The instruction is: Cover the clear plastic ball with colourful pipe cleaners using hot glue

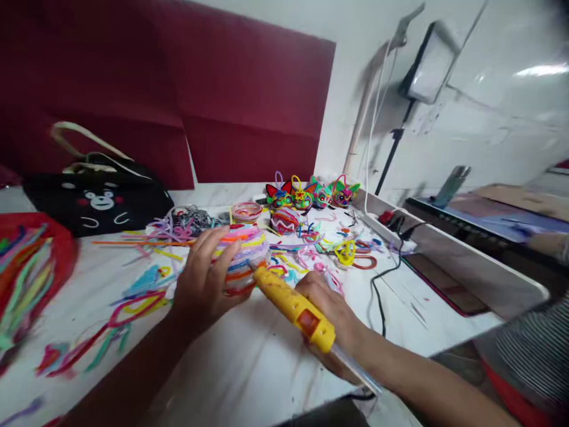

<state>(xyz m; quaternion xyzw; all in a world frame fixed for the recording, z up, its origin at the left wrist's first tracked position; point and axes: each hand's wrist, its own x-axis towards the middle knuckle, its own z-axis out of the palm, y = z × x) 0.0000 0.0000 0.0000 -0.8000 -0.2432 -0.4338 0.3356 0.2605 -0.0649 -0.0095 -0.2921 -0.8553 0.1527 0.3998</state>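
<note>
My left hand grips a round piece wound from many-coloured pipe cleaners and holds it just above the white table. My right hand holds a yellow glue gun with a clear glue stick out the back. The gun's nozzle touches the lower right side of the wound piece.
Loose pipe cleaners litter the table. Several finished colourful mask figures stand at the back. A black bear bag sits back left, a red tray of pipe cleaners at far left. A black cable runs right. Another person sits at right.
</note>
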